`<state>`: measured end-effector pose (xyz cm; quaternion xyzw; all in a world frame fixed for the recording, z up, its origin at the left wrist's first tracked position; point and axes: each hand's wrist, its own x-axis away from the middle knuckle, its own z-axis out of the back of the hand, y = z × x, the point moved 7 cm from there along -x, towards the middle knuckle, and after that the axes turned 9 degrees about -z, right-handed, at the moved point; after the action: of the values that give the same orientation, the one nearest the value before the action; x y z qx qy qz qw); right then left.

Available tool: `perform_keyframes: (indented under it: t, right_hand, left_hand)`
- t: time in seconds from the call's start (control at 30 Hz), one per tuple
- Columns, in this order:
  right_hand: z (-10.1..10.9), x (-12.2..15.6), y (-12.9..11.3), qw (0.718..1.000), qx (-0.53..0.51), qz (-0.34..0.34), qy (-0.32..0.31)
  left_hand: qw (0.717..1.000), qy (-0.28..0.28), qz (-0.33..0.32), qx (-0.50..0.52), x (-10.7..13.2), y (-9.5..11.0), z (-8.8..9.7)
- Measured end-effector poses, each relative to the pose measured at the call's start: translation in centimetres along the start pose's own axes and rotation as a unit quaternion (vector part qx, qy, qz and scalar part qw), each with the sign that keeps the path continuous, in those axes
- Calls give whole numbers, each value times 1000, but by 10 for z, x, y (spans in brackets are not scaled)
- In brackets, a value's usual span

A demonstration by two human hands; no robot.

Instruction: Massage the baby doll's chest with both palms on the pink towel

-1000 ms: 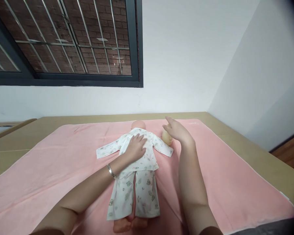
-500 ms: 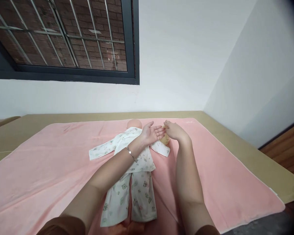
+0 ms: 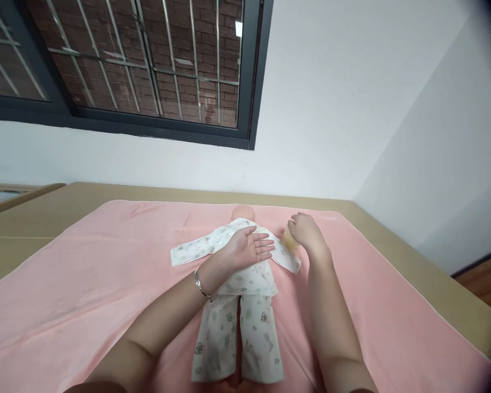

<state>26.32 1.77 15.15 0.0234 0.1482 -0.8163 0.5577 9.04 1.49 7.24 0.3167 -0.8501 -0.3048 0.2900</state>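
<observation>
A doll in a white printed top [image 3: 204, 245] and matching trousers [image 3: 262, 338] lies on its back on a pink blanket [image 3: 118, 273], its bald head [image 3: 243, 212] at the far end. My left hand [image 3: 249, 248] is open over the doll's chest, palm up, fingers stretched out and holding nothing. My right hand [image 3: 306, 232] is curled closed to the right of the doll's shoulder. Just under its fingers shows a pale yellow object [image 3: 288, 240], partly hidden by the hand and a sleeve. Whether the fingers grip it is unclear.
The blanket covers a tan padded surface [image 3: 36, 240] set against a white wall [image 3: 303, 109]. A dark-framed window [image 3: 213, 136] with metal bars is above. Brown wood panelling [image 3: 483, 281] stands at the far right.
My left hand has drawn back toward me over the doll's chest, away from my right hand. The right fingers have curled in. The whole view has shifted and tilted slightly.
</observation>
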Motion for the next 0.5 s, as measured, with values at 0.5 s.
perform_keyframes:
  t: [0.5]
  right_hand:
    - [-46,20,-38,982,68,1,-174]
  left_hand:
    - [995,-19,-84,54,56,51,8]
